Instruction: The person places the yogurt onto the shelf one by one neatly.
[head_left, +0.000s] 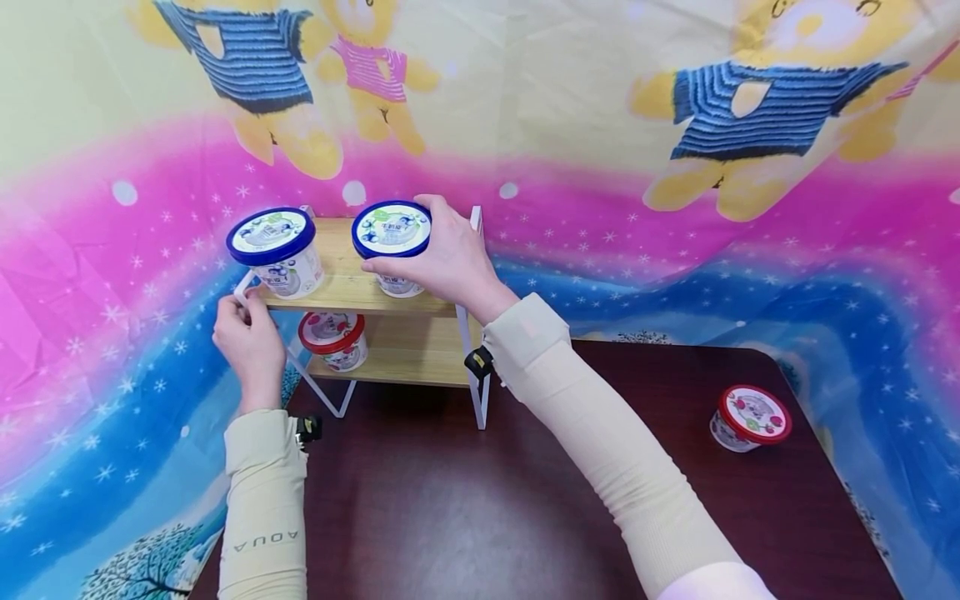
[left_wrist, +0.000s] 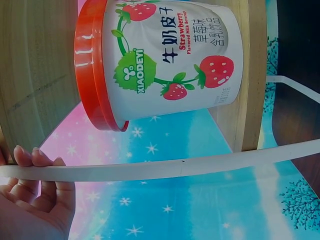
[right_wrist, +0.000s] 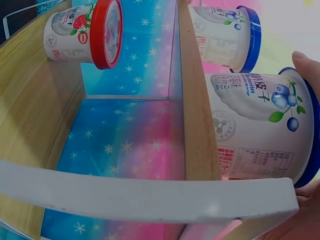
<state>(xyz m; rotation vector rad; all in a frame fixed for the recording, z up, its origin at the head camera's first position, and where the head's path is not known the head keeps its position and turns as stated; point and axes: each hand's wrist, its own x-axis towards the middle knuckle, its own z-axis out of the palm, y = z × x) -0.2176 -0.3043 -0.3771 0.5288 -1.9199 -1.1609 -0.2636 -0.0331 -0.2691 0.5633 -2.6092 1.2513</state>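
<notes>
My right hand (head_left: 459, 260) grips a blueberry milk tub (head_left: 392, 230) with a blue lid, thumb on the near side and fingers behind. In the right wrist view this tub (right_wrist: 260, 125) stands against the upper shelf board (right_wrist: 200, 100). To its left on the same shelf (head_left: 337, 271) sits a second blue-lidded tub (head_left: 272, 235). My left hand (head_left: 253, 346) holds the rack's white frame at the left end; its fingers (left_wrist: 40, 157) curl round the bar (left_wrist: 150, 171). A red-lidded strawberry tub (left_wrist: 170, 55) stands on the lower shelf.
Another red-lidded tub (head_left: 752, 415) stands on the dark table (head_left: 450, 517), far to the right. White legs (head_left: 482, 408) support the two-tier wooden rack. A patterned cloth (head_left: 570, 150) hangs close behind it.
</notes>
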